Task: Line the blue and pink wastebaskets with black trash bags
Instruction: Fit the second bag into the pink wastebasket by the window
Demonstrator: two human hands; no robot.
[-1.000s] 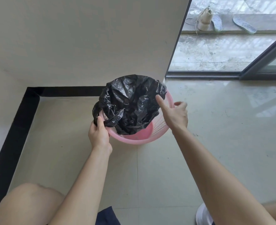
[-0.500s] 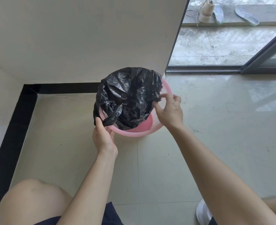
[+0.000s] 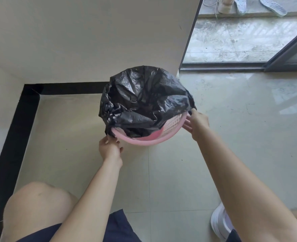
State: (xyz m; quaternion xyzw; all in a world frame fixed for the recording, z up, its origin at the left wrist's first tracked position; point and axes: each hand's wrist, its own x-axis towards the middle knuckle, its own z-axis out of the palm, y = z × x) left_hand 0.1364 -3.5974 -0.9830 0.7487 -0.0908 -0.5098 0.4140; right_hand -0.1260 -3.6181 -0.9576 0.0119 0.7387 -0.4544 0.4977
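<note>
A pink wastebasket [image 3: 144, 141] with lattice walls stands on the tiled floor near a wall corner. A crumpled black trash bag [image 3: 144, 102] covers most of its mouth and drapes over the far and left rim; the near right part of the rim is bare. My left hand [image 3: 110, 148] pinches the bag's edge at the near left rim. My right hand [image 3: 196, 122] grips the bag's edge at the right rim, fingers against the basket's outside. No blue wastebasket is in view.
A cream wall with a black skirting strip [image 3: 22, 119] closes off the left and back. A sliding glass door frame [image 3: 231, 67] lies at the back right, with a shoe and insoles [image 3: 273, 6] outside. My knee [image 3: 37, 206] and white shoe [image 3: 221, 222] are near.
Both hands have moved outward and down along the rim, stretching the bag wider over the basket. My right hand went from the bag's middle to the right rim.
</note>
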